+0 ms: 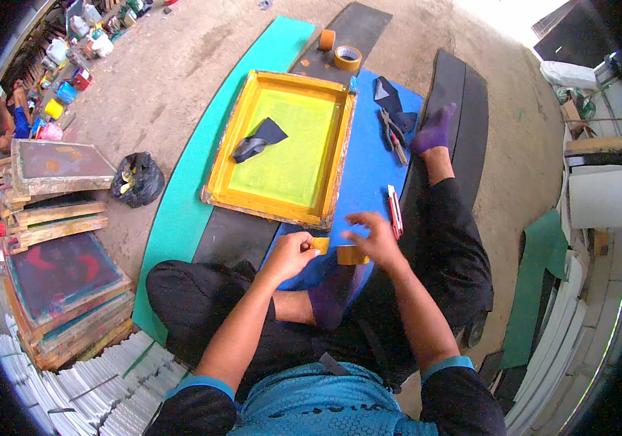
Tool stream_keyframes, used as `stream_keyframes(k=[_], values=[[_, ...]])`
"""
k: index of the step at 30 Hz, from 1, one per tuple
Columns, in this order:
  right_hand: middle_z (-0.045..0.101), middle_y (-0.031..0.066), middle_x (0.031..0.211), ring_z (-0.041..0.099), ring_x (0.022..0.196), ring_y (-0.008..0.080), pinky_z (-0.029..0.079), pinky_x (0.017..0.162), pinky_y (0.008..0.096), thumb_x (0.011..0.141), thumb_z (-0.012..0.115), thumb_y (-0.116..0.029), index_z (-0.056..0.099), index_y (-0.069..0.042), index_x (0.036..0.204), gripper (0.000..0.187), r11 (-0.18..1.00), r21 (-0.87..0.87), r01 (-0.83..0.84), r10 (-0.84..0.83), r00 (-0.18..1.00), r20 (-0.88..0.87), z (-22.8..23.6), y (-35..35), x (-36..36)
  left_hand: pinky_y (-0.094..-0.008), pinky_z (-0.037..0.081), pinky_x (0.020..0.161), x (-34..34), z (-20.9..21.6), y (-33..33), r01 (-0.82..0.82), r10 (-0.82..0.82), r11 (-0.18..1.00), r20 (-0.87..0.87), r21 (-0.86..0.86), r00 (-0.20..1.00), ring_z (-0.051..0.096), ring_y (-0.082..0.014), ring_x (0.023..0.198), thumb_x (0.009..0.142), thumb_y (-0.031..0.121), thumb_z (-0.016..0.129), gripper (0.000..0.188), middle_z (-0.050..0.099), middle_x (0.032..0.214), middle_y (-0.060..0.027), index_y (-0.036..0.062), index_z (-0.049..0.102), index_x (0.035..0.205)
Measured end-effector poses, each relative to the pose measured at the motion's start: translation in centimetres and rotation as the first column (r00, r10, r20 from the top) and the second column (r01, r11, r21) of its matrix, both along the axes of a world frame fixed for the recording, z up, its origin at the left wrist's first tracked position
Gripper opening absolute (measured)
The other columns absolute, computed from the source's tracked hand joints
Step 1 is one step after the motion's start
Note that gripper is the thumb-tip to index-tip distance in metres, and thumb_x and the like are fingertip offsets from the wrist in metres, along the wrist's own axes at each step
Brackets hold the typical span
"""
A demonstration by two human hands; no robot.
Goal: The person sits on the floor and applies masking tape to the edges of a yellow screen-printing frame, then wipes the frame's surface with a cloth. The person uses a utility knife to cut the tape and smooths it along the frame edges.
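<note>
In my left hand (289, 257), closed in a pinch, is a short strip of tan tape (321, 245). My right hand (378, 237) is open, thumb and fingers apart, beside a roll of tan tape (351, 255) low in front of me; whether it touches the roll I cannot tell. Just beyond both hands lies a screen printing frame (222, 155) with yellow-green mesh (293, 174) and tan tape along its inner edges. A crumpled dark scrap (260, 140) rests on the mesh. A red and white utility knife (395, 212) lies right of my right hand.
Pliers (392, 136) and another dark scrap (391, 98) lie on the blue mat (372, 163). Two more tape rolls, one lying flat (348, 57) and one upright (327, 39), are beyond the frame. Stacked screens (63, 276) and a black plastic bag (136, 179) stand left.
</note>
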State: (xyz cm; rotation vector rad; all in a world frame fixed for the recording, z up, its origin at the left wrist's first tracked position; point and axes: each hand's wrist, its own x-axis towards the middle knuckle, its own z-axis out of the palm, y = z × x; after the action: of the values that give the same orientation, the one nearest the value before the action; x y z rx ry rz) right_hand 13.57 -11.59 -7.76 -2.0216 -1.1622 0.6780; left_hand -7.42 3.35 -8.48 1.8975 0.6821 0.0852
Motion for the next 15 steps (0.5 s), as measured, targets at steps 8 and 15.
stream_keyframes(k=[8,15], values=[[0.075,0.0137,0.1,0.067,0.098,0.0355,0.054,0.089,0.0457,0.082,0.08,-0.023,0.076,-0.01,0.108,0.029,0.985,-0.062,-0.164,0.161,0.986,-0.047,0.9,2.0,-3.1,-0.0377,0.055,0.071,1.4,0.7,0.7,0.091,-0.09,0.995,-0.045,0.039,0.995,0.071,-0.0227,0.075,0.087,0.018,0.079,0.022,0.074,0.083,-0.0133,-0.0004,0.071,0.094],[0.073,0.0195,0.096,0.068,0.091,0.0404,0.055,0.083,0.0494,0.083,0.075,-0.016,0.077,-0.007,0.096,0.016,0.992,-0.129,-0.001,-0.007,0.998,-0.063,-0.7,2.3,-3.4,-0.0368,0.056,0.073,1.9,0.0,1.0,0.053,-0.053,0.999,-0.042,-0.005,0.998,0.073,-0.0221,0.079,0.086,0.016,0.08,0.022,0.075,0.087,-0.0144,0.0011,0.074,0.1]])
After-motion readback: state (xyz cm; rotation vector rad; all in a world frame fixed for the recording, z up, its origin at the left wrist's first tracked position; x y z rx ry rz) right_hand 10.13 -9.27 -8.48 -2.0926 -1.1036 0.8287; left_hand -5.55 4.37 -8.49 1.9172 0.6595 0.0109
